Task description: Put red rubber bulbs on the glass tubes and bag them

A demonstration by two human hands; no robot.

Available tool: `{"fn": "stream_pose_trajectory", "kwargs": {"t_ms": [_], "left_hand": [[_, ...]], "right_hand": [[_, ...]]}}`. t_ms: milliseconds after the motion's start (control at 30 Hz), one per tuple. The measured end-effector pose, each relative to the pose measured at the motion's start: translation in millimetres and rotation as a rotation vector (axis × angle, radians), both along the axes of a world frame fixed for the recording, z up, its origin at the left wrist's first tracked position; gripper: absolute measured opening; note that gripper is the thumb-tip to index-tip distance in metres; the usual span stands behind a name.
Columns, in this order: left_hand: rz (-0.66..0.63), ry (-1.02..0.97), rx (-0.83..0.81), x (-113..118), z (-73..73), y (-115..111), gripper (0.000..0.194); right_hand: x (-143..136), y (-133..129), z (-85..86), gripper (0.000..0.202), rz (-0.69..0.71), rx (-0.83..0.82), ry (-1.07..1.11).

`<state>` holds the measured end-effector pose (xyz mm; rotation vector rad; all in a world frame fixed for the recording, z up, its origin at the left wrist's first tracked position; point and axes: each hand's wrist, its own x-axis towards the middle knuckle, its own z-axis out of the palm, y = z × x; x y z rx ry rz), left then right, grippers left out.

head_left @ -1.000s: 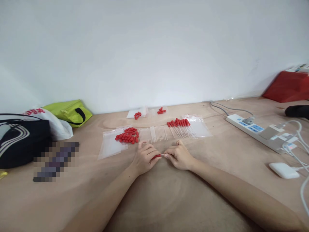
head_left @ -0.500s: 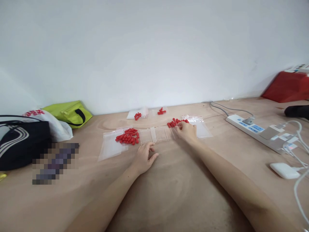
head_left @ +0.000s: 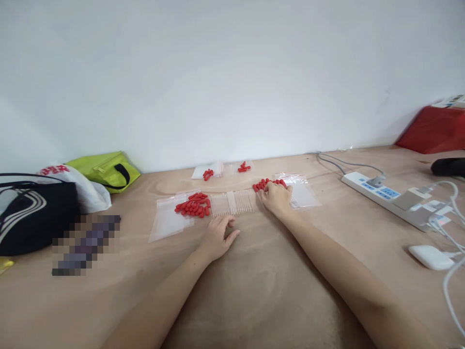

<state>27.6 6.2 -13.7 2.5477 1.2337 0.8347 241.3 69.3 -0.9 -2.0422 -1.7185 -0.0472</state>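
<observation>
My left hand point(head_left: 218, 237) rests on the table with its fingers loosely curved and the thumb apart, holding nothing I can see. Just beyond its fingertips lies a row of thin clear sticks point(head_left: 240, 202), side by side. My right hand point(head_left: 276, 198) is at the right end of that row, its fingers bent down and pressed together. Whatever they grip is too small to make out. Behind it lies a group of red bulb-shaped pieces point(head_left: 260, 185), partly hidden by the hand. A larger heap of red pieces point(head_left: 192, 205) lies left of the row on a clear plastic bag point(head_left: 165, 223).
Another clear bag point(head_left: 307, 194) lies right of my right hand. Two small red clusters point(head_left: 208, 174) sit near the wall. At right are a power strip point(head_left: 378, 191), cables and a white charger point(head_left: 431, 257). Bags point(head_left: 36, 218) stand at left.
My right hand has shifted slightly left and toward me, to the near edge of the red pieces by the row's end. My left hand stays in place.
</observation>
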Motion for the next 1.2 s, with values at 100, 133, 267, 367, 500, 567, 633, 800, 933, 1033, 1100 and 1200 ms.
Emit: {"fn": "stream_pose_trajectory", "kwargs": {"t_ms": [100,133,267,367,500,567,633,800,933,1033,1100,1200], "left_hand": [[-0.014,0.036,0.014,1.8,1.7,-0.1,0.010],[-0.002,0.054,0.035,1.4,2.8,0.6,0.009],[0.281,0.135,0.240,-9.1,10.1,9.7,0.011],[0.574,0.213,0.359,-23.5,14.7,20.1,0.016],[0.674,0.378,0.388,-37.0,13.2,28.4,0.022],[0.675,0.421,0.410,-39.2,10.8,29.5,0.023],[0.666,0.444,0.435,-39.8,9.2,29.8,0.023],[0.670,0.430,0.469,-38.5,13.0,28.3,0.024],[0.606,0.325,0.530,-28.9,18.1,19.7,0.024],[0.397,0.235,0.535,-14.6,17.2,9.6,0.020],[0.271,0.192,0.473,-5.2,15.1,3.7,0.017],[0.178,0.170,0.385,2.9,13.0,-1.3,0.013]], "right_hand": [[-15.2,-3.2,1.5,0.029,0.046,-0.049,0.015],[-20.4,-4.0,1.5,0.029,0.047,-0.075,0.016],[-34.8,-5.6,0.6,0.033,0.052,-0.166,-0.030],[-37.8,-4.8,1.5,0.032,0.062,-0.219,-0.037],[-38.4,-2.2,3.6,0.030,0.058,-0.270,-0.015],[-39.1,-1.0,4.1,0.029,0.055,-0.296,-0.009],[-40.5,-0.3,4.2,0.028,0.052,-0.309,-0.011],[-42.8,-2.7,4.3,0.026,0.051,-0.273,-0.005],[-34.0,-10.5,1.8,0.029,0.090,-0.128,-0.004],[-17.8,-21.9,-7.4,0.025,0.231,0.041,0.003],[-4.4,-31.7,-16.9,0.022,0.358,0.125,0.028],[13.7,-46.4,-30.6,0.018,0.525,0.200,0.077]]}}
